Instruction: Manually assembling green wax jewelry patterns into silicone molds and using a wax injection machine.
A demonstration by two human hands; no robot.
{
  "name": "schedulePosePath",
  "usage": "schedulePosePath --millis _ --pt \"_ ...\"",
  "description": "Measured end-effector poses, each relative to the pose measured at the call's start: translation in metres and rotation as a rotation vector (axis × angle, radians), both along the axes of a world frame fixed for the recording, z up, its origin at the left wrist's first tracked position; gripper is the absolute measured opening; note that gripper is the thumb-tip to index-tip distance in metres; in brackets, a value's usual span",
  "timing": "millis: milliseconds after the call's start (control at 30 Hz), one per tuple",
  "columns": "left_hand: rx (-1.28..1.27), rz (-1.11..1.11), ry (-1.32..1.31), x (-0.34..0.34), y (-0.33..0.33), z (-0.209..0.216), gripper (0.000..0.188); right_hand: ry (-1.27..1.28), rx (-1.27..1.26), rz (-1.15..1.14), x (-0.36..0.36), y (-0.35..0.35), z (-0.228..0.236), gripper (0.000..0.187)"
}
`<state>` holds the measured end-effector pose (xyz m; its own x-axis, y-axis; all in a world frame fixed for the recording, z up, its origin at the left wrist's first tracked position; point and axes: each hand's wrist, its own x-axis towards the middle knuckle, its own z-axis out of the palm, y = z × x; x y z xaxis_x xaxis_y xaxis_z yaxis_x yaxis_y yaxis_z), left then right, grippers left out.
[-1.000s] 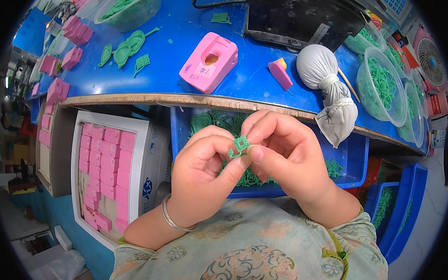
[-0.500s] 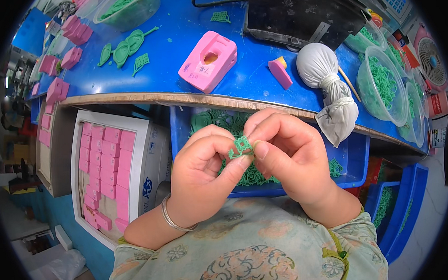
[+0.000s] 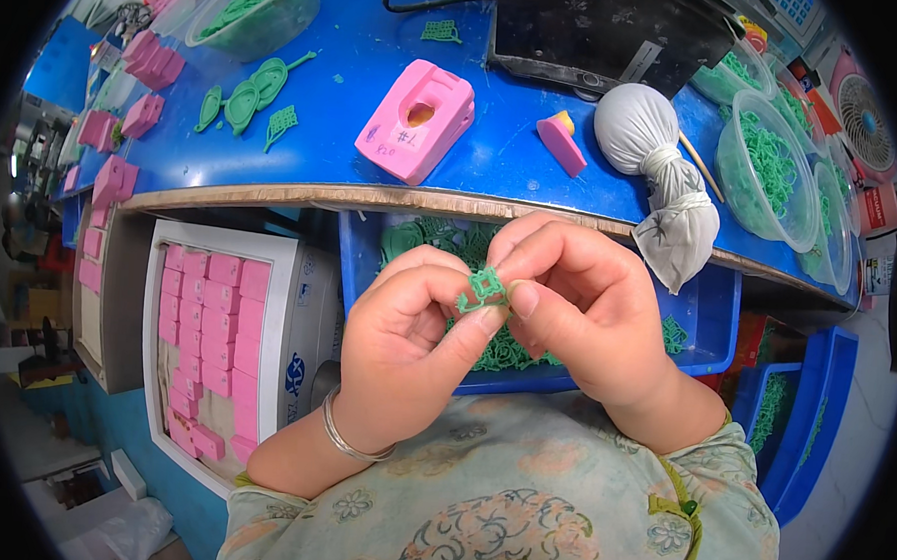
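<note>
A small green openwork wax pattern (image 3: pixel 484 288) with a square frame is held over a blue tray (image 3: pixel 706 331), between both sets of fingertips. My left hand (image 3: pixel 417 324), wearing a silver bangle, pinches its lower edge between thumb and finger. On the other side, my right hand (image 3: pixel 597 312) is closed in a pinch at the piece's right edge, its fingertips meeting there. Part of the piece is hidden by the fingers. Below the hands, the tray holds a heap of similar green pieces (image 3: pixel 500 352), partly covered by my hands.
On the blue tabletop lie a pink mould block (image 3: pixel 399 143), a small pink piece (image 3: pixel 560 150), green spoon-like shapes (image 3: pixel 244 106) and a tied white cloth bag (image 3: pixel 635 128). Clear bowls (image 3: pixel 807 211) stand right. A white box (image 3: pixel 311 344) of pink blocks sits left; the table's wooden edge (image 3: pixel 372 199) runs ahead.
The green wax pattern has turned slightly between my fingertips, showing its square frame more plainly. Both hands stay in nearly the same place with the same pinch.
</note>
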<state>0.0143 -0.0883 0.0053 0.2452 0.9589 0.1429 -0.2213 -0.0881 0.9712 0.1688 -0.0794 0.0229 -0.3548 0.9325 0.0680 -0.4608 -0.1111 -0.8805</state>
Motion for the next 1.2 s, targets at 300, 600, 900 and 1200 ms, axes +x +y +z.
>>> schedulePosePath --millis 300,600,900,1200 --pt "-0.003 0.01 -0.007 0.0 0.0 -0.001 0.012 0.048 -0.012 0.019 0.001 0.0 -0.002 0.008" --pt "0.23 0.112 0.14 -0.005 0.006 -0.001 0.022 -0.346 0.374 -0.206 0.001 0.001 -0.01 0.011" --pt "0.473 0.039 0.315 -0.017 0.008 0.006 0.04 -0.348 0.443 -0.214 0.0 0.0 -0.014 0.009" --pt "0.433 0.094 0.251 -0.014 0.006 0.002 0.034 -0.318 0.388 -0.17 -0.001 -0.001 -0.015 0.008"
